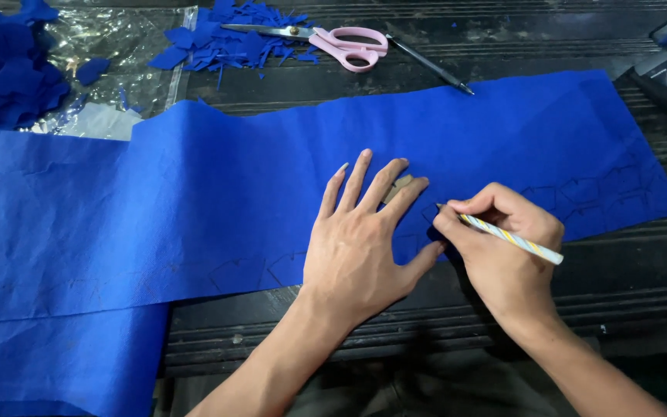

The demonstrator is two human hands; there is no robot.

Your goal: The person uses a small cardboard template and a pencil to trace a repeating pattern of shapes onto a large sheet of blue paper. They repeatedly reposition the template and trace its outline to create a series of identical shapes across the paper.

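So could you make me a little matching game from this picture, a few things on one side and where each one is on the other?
Things:
1. scissors
2. striped pencil
3. left hand
4. blue scraps

Places:
A. gripped in the right hand, tip on the blue fabric
B. heaped at the far edge, under the scissor blades
C. spread flat on the fabric, fingers over a small template
D. lying unheld at the far side, pink handles towards the right

Pairs: 1-D, 2-A, 3-C, 4-B

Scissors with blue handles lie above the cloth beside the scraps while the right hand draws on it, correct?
Not quite: the head view shows the scissors have pink handles. They lie above the blue cloth beside the scraps while the right hand draws.
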